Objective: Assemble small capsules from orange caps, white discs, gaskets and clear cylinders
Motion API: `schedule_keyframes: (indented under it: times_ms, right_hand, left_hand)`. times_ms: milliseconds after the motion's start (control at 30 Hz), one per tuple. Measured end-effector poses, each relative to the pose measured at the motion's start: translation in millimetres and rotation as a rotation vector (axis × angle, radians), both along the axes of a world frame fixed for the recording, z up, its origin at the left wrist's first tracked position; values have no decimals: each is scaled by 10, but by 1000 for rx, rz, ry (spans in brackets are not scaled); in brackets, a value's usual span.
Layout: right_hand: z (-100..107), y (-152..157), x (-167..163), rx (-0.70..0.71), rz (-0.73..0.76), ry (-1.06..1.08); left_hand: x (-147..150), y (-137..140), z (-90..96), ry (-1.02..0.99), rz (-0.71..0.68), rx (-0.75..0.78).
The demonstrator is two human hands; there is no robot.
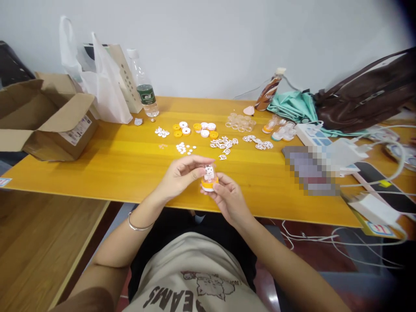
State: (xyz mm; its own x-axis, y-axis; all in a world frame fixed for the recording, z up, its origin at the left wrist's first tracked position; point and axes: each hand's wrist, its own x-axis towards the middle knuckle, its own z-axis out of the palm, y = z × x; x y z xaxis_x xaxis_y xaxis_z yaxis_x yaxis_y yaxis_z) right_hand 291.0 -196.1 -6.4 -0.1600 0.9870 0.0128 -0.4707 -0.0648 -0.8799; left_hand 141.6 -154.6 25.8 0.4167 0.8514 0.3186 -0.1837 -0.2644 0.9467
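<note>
Way over on the left of the table (130, 173) there's a box (69, 132), with a shopping bag (108, 97) just right of it and a water bottle (147, 96) right of that, near the wall (195, 52). Middle's basically parts: round bases (197, 127) in a row, small discs (182, 148) on the near side, tiny pieces (161, 132) off to the left. Wheel pieces (224, 142) sit right of the discs, with cups (242, 122) behind them. Right of the cups are domed toys (282, 133), then a drink bottle (269, 91) behind those, folded cloth (292, 106) beside it, backpack (367, 86) far right. Near middle, another domed toy (208, 172) is between the left hand (180, 175) and right hand (230, 200).
</note>
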Motion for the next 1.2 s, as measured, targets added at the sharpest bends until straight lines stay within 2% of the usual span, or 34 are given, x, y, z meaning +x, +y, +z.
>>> schedule_keyframes:
  times_ms: [67, 167, 300, 467, 567, 733, 800, 933, 1067, 1200]
  right_hand:
    - [-50, 12, -12, -42, 11, 40]
    - [-127, 57, -2, -33, 17, 43]
    - [-192, 93, 16, 23, 12, -22]
    - [-207, 106, 23, -9, 3, -64]
    - [-197, 107, 31, -3, 66, -62]
    - [-160, 93, 30, -6, 124, -21]
    - [-153, 94, 28, 0, 126, 1]
    - [-166, 111, 36, 12, 139, -2]
    - [-192, 119, 47, 12, 117, -10]
    - [-199, 109, 47, 26, 119, -4]
  left_hand:
    - [39, -22, -78, -35, 12, -34]
    - [117, -55, -181, -77, 62, -69]
    - [194, -105, -257, -63, 183, -13]
    - [179, -98, -301, -19, 258, 13]
    - [155, -95, -304, -42, 227, -41]
    - [147, -115, -273, -133, 36, -187]
    - [150, -115, -277, -124, 67, -184]
    - [156, -99, -312, -109, 239, -108]
    - [171, -96, -312, -171, 210, -131]
    - [175, -98, -311, -161, 243, -55]
